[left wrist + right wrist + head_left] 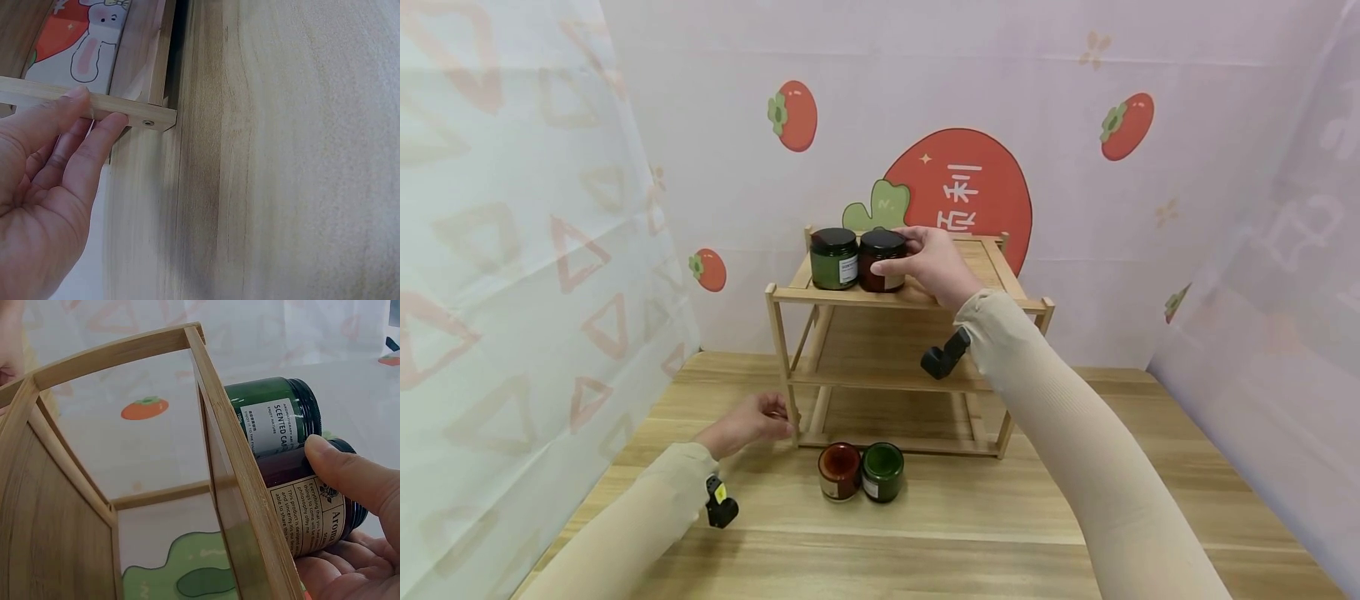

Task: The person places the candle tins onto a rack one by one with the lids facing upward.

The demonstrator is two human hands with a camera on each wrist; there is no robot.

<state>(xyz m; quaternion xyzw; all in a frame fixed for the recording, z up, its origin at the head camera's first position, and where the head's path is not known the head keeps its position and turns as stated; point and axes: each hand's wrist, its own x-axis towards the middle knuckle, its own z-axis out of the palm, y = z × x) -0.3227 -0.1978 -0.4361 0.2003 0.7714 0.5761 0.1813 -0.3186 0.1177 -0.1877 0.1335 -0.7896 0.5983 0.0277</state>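
Observation:
A three-tier wooden rack (910, 302) stands on the table. On its top shelf, toward the left, a green candle jar (833, 268) with a black lid sits beside a dark red-brown candle jar (880, 271), also black-lidded. My right hand (928, 262) grips the red-brown jar from its right side, thumb in front and fingers behind, as the right wrist view shows too. Down at the rack's lower left, my left hand (59, 169) pinches the upright post (100, 103) between thumb and fingers.
On the table before the rack stand two lidless glass jars side by side, an amber-red one (840, 472) and a green one (882, 472). A white printed cloth (737, 167) hangs behind the wooden table (925, 550) and along both sides.

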